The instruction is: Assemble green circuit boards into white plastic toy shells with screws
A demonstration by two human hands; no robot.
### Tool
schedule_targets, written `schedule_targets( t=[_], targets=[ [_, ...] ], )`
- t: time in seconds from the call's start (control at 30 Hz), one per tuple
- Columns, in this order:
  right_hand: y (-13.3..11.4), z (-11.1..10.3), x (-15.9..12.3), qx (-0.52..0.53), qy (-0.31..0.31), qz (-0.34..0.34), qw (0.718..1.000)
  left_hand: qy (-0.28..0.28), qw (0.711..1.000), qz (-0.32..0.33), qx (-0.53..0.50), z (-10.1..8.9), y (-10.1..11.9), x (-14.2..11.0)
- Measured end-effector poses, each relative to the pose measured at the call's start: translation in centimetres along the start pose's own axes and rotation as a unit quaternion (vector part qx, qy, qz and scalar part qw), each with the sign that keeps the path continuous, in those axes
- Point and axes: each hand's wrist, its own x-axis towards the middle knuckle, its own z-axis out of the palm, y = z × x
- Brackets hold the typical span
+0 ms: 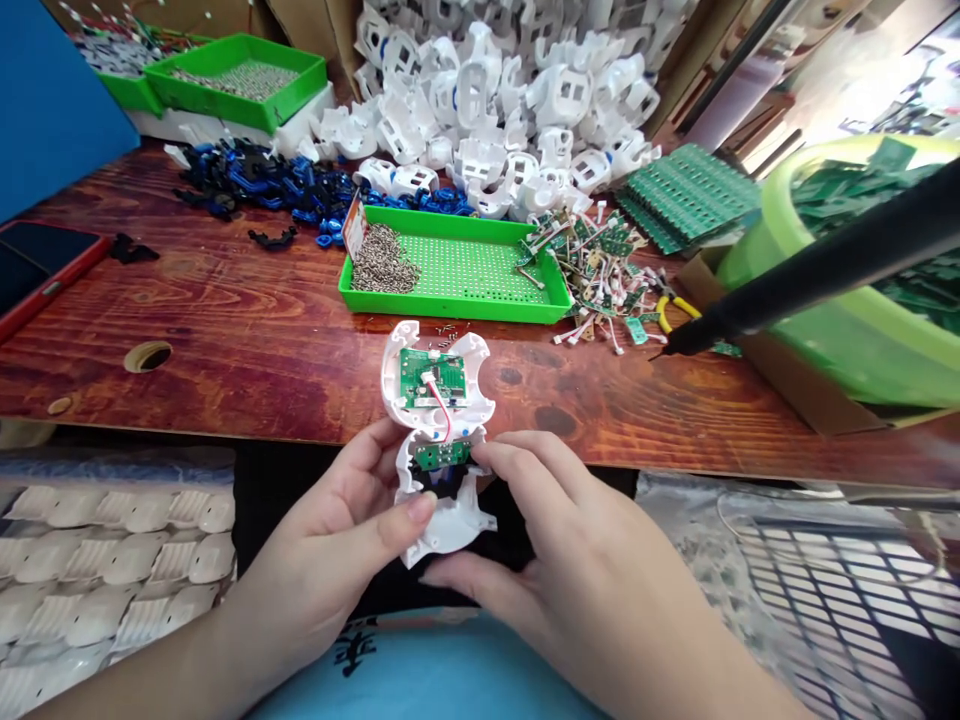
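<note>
White shell (454, 522) sits in left grip (352, 505), right grip (566, 530) apparently touching its right.

**Red-Brown Wooden Workbench (285, 350) Spans a Bright Workroom**

My glossy bench stretches from left to right before me, its grain marked by dark knots and by a round hole (147, 357) cut near the front edge on the left. A flat blue panel (60, 100) stands at my far left, and brown cardboard (311, 35) rises at the rear. At upper right, beyond a slanting dark bar (739, 65), the room washes out in strong white light (885, 60), its source too blurred for me to tell. Below the bench on my right lies a black grid (847, 580).
</note>
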Motion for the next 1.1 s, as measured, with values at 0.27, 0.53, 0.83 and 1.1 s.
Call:
schedule_targets(
  t=[0.27,0.53,0.83,1.1],
  targets=[
    [-1.0,1.5,0.6,-0.078,0.036,0.018,0.996,0.035,0.998,0.012,0.044,-0.1,-0.4,0.7],
    [-0.9,2.7,0.0,-0.113,0.087,-0.026,0.989,0.026,0.999,0.028,0.030,-0.4,0.0,1.0],
    [-1.0,3.3,-0.1,-0.112,0.103,-0.031,0.988,-0.007,0.998,-0.023,0.054,-1.3,-0.1,1.4],
    [-1.0,3.8,-0.4,-0.114,0.109,-0.064,0.985,0.004,0.999,0.006,0.054,-1.6,-0.5,1.3]
  ],
)
